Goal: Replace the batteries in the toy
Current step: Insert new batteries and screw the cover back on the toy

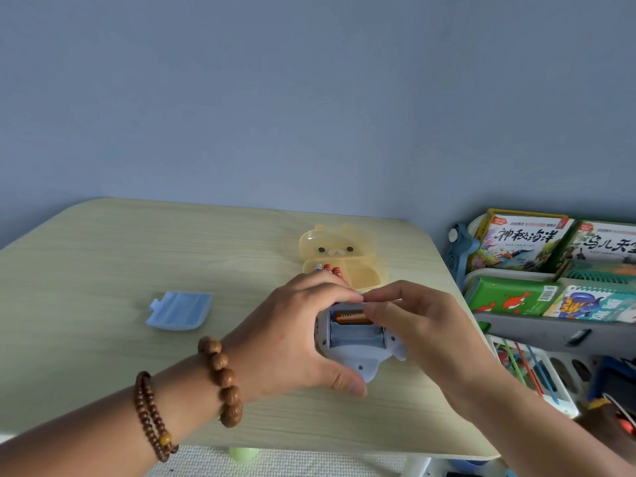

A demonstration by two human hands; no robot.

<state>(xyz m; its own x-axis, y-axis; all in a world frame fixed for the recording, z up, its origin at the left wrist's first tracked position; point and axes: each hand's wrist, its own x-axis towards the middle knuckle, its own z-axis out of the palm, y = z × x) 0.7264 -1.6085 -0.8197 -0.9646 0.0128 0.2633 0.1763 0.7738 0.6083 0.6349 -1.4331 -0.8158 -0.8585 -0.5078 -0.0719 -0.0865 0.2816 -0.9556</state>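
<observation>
The left forearm reaches in from the lower left wearing two bracelets: a double-wrapped strand of small brown beads (pixel 151 414) and, nearer the wrist, a strand of large wooden beads (pixel 222 380). The left hand (pixel 292 339) grips the toy (pixel 358 356), its thumb curled round the near edge and its fingers wrapped over the far side.

The toy is pale lavender-blue plastic. It sits on the light wood-grain table (pixel 103 256) near the right front edge, back side up, with its battery compartment open. An orange-and-black battery (pixel 349 316) lies in the farthest slot, and the nearer slots show bare plastic.

The right hand (pixel 423 325) comes in from the right with its fingers curled. The thumb and forefinger close on the right end of that battery. The forefinger's tip meets the left hand's fingertips over the compartment's far rim.

To the left, well apart from the toy, the blue battery cover (pixel 179 310) lies flat on the table. Just beyond the hands stands a translucent yellow bear-shaped box (pixel 370 275) with its lid raised. It holds several red-wrapped spare batteries (pixel 332 270).

Right of the table, a storage rack (pixel 537 330) holds children's picture books. A blue-grey wall (pixel 309 98) rises behind everything.
</observation>
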